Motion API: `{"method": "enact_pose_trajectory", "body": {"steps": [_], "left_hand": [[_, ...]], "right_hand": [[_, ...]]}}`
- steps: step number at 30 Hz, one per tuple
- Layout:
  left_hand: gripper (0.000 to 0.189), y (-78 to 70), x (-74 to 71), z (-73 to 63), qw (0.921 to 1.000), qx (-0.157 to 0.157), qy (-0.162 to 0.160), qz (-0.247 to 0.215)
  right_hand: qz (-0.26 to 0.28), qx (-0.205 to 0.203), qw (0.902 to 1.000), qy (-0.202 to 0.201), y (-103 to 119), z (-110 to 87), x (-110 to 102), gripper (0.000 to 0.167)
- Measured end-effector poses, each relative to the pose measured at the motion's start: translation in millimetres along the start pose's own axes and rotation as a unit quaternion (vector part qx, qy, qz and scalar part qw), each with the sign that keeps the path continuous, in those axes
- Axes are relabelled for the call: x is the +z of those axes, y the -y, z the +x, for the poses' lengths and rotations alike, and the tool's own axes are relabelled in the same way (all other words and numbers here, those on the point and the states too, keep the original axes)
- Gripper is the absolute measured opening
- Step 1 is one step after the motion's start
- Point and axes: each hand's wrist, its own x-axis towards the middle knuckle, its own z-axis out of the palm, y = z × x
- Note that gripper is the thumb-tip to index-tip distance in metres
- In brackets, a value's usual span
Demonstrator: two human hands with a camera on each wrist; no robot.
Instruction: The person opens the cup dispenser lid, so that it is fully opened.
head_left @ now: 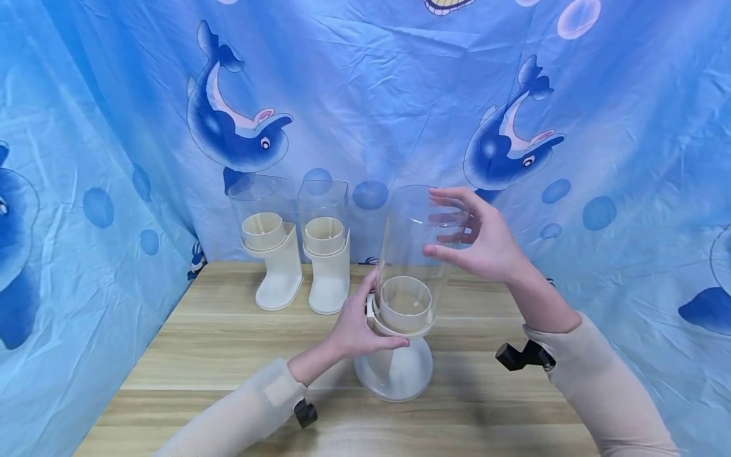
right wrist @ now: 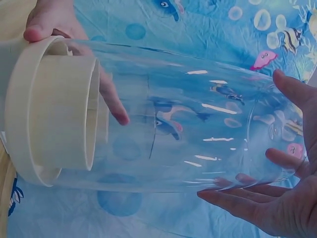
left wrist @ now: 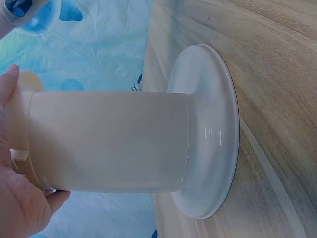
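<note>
A tall clear cylinder (head_left: 407,244) stands upright in the cream collar (head_left: 402,329) of a pedestal stand with a wide round white foot (head_left: 419,371). A shorter cream ring (right wrist: 64,111) shows through the clear wall at the bottom. My left hand (head_left: 355,325) grips the collar from the left, its thumb across the front. Near the top rim, my right hand (head_left: 485,238) holds the cylinder from the right, with the thumb in front and the fingers around the back. In the left wrist view the stand's thick column (left wrist: 109,141) runs down to the foot on the table.
Two similar cream stands, a left one (head_left: 280,285) and a right one (head_left: 330,285), stand at the table's back left with clear containers on top. The wooden table (head_left: 228,355) ends at a blue sea-print curtain (head_left: 365,114), which also hangs along both sides.
</note>
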Motion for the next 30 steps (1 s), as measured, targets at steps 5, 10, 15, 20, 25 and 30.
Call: {"method": "enact_pose_trajectory", "body": {"steps": [5, 10, 15, 20, 25, 30], "left_hand": [[0.138, 0.6, 0.0, -0.6, 1.0, -0.005, -0.002, 0.001], [0.144, 0.8, 0.3, -2.3, 0.9999, -0.006, -0.008, 0.01], [0.137, 2.0, 3.4, -3.2, 0.9999, 0.006, -0.014, 0.001], [0.127, 2.2, 4.8, -5.0, 0.9996, -0.005, -0.017, -0.021], [0.119, 2.2, 6.2, -8.2, 0.9975, -0.029, -0.016, -0.062], [0.115, 1.5, 7.6, -10.7, 0.9961, -0.031, -0.025, -0.079]], "right_hand": [[-0.009, -0.016, 0.9998, -0.009, 6, 0.0, 0, 0.081], [0.015, -0.045, 0.9982, -0.035, 13, 2.5, -10, 0.083], [0.071, -0.077, 0.9926, -0.062, 17, 3.0, -33, 0.08], [0.091, -0.099, 0.9855, -0.104, 19, 3.6, -58, 0.072], [0.042, -0.061, 0.9842, -0.161, 15, 3.2, -76, 0.068], [-0.069, 0.011, 0.9778, -0.198, 0, 4.6, -87, 0.069]]}}
